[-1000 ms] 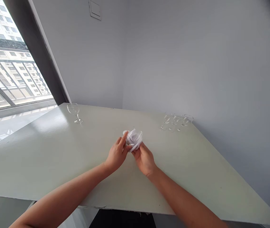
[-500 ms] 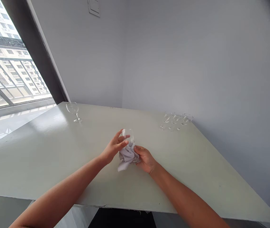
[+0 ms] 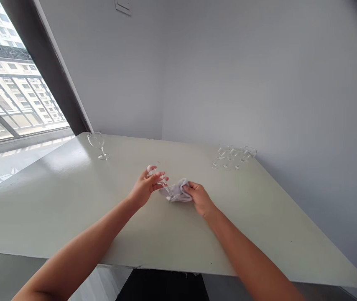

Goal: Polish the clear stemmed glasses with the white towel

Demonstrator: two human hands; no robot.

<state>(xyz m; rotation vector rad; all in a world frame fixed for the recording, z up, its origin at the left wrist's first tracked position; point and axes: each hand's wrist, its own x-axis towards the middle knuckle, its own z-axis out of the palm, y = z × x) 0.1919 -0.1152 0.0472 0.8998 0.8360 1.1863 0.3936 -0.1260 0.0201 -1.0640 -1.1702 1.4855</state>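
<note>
My left hand (image 3: 147, 184) is wrapped round the bowl of a clear wine glass (image 3: 168, 191), which is tilted with its stem and foot pointing down to the right. In my right hand (image 3: 199, 196) is a bunched pale cloth (image 3: 181, 193), pinched between thumb and fingers. The cloth lies against or just behind the foot of the glass; whether they touch is hard to see. Both hands are above the middle of the table.
On the pale table (image 3: 134, 238), another stemmed glass (image 3: 97, 142) stands upright at the far left. Several clear glasses (image 3: 233, 154) are grouped at the far right near the wall (image 3: 260, 83). A window (image 3: 15, 88) is on the left.
The glass has come out from the cloth's folds and tipped, its bowl swinging left in my left hand. My right hand has moved slightly right and away with the cloth.
</note>
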